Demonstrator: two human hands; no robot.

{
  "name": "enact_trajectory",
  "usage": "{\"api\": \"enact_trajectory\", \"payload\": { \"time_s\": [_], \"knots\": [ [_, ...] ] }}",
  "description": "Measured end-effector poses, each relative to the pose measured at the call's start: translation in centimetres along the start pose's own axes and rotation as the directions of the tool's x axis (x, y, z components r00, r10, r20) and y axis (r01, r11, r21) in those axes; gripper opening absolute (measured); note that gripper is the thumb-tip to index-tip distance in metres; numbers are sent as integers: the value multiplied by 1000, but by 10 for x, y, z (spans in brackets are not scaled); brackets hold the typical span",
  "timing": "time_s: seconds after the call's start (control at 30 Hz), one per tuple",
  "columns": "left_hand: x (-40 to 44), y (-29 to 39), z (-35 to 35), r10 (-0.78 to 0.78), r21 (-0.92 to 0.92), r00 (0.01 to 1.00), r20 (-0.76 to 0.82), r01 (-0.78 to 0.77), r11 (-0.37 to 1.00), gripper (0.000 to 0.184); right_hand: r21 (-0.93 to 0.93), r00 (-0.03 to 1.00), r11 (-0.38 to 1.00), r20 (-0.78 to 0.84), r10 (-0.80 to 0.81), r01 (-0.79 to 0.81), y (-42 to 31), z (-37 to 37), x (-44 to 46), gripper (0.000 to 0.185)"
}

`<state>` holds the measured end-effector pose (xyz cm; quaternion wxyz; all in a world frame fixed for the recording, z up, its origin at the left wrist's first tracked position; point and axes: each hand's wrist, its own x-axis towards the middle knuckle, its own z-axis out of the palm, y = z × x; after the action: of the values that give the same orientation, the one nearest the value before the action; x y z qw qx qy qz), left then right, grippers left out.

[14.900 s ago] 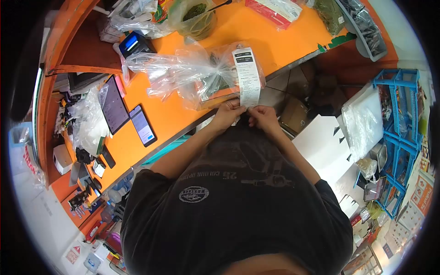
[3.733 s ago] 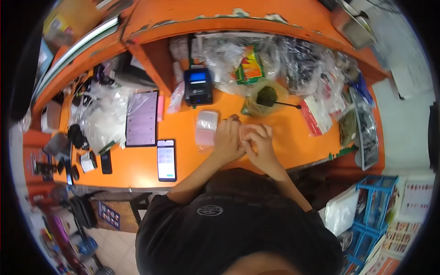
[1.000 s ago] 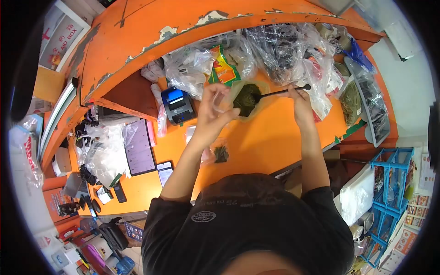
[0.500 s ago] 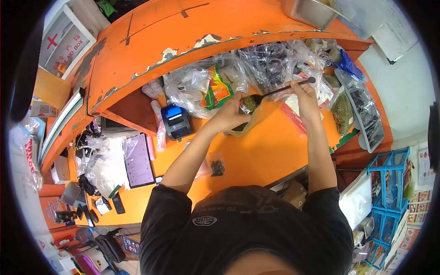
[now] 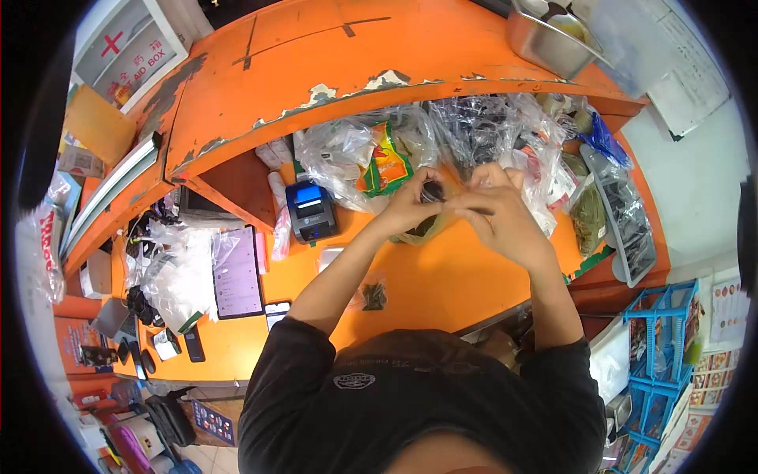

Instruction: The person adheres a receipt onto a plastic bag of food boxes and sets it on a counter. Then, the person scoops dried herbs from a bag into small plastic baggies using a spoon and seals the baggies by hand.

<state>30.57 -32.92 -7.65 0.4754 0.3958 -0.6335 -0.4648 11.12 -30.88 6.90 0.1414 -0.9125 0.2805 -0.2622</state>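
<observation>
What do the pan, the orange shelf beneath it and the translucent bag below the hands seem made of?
Pan: probably stainless steel, judging by its grey metallic shine.
Orange shelf: perhaps painted or laminated wood; its chipped edge bares paler material.
Translucent bag: likely thin, cloudy plastic; dark contents show through.

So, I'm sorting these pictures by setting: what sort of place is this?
Probably a small shop's packing counter, perhaps for takeaway food: a compact device that looks like a label printer, a lit tablet and heaped plastic bags.
</observation>
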Motion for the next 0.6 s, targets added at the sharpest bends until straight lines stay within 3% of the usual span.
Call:
{"api": "enact_trajectory", "payload": {
  "time_s": [0.17,0.27,0.37,0.47,0.57,0.6],
  "knots": [
    [-4,-17,4,10,-123,998,-58,-17,992,51,-40,999,999,47,1,1,-13,-2,1,12],
    [-6,-15,6,33,-112,996,-81,-42,993,52,73,1000,997,-11,4,-3,1,4,-5,17],
    [-11,0,5,30,-36,995,-97,-33,999,50,206,992,974,-59,111,-97,2,5,-11,17],
    [-12,-4,3,-26,-40,997,-78,23,999,45,173,977,972,-115,179,-157,14,5,-17,16],
    [-14,2,3,-72,-128,994,-79,62,990,46,356,916,920,-293,276,-163,30,16,-25,12],
    [-15,0,3,-35,-103,993,-111,24,994,46,462,867,859,-312,389,-219,33,17,-28,12]
  ]
}}
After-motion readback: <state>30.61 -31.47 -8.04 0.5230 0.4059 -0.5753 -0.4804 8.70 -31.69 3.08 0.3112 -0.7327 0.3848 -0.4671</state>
